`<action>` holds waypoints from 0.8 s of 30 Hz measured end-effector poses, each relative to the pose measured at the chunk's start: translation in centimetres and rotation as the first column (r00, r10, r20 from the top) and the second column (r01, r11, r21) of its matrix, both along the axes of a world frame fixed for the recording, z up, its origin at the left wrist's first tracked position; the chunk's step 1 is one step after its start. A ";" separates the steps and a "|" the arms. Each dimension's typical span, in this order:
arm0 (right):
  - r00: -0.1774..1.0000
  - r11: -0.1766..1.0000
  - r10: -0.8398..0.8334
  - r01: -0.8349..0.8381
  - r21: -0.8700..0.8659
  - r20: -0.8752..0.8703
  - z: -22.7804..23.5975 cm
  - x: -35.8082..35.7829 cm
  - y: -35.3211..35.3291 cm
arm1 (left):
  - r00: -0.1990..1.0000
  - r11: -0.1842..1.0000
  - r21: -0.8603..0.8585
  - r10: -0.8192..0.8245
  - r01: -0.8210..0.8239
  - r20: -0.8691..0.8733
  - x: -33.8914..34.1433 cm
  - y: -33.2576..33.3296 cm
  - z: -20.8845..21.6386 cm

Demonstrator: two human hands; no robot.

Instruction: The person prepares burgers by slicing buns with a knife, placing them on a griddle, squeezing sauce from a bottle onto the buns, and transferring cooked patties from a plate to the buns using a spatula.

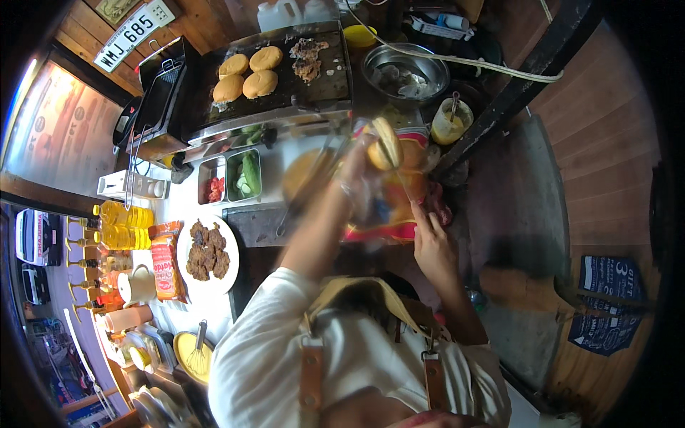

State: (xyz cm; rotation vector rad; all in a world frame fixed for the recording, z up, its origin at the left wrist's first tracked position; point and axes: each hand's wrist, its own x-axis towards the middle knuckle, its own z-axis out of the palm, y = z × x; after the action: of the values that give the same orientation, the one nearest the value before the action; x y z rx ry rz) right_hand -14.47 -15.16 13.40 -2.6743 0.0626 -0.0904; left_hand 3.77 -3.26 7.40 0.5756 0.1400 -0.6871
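Observation:
My left hand [354, 162], smeared by motion, is closed round a burger bun [385, 143] and holds it up on edge. In my right hand [434, 242] is a thin knife [407, 187], its blade pointing up to the bun's lower end. Whether the blade is inside the bun I cannot tell. Under and behind both hands lies a blurred bag of buns [408, 187] with red and yellow printing. Several bun halves [260, 83] rest on the dark griddle [207, 118], left of a heap of chopped browned meat [308, 59].
Left of my arm stand metal trays with red pieces [215, 190] and cucumber [250, 173], and a white plate [230, 274] of cooked patties. Oil bottles [125, 227] line the left edge. A steel bowl [437, 70], a sauce tub [452, 123] and a dark post [515, 89] are at right.

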 end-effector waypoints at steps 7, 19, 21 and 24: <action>0.966 0.876 0.239 -0.171 0.450 -0.099 4.3 -4.5 -6.8 | 0.995 0.995 0.075 0.072 -0.067 -0.066 0.7 5.8 -1.9; 0.995 0.995 0.074 -0.078 -0.056 -0.071 -8.2 4.4 1.3 | 0.987 0.985 -0.144 0.116 -0.100 0.108 -6.0 11.5 1.9; 0.994 0.994 0.110 -0.110 0.028 0.021 -8.9 4.7 1.5 | 0.983 0.971 -0.158 0.183 -0.180 0.005 -7.3 12.9 1.1; 0.950 0.977 0.168 -0.196 0.081 0.263 -5.7 6.7 2.2 | 0.964 0.954 -0.141 0.260 -0.264 -0.052 -8.8 15.3 0.2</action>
State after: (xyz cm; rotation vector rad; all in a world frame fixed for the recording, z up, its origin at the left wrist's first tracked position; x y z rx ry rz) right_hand -7.79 -12.98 7.67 -2.5258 -0.2546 -0.3607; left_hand -5.02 12.04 7.59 0.3946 0.1909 -0.4439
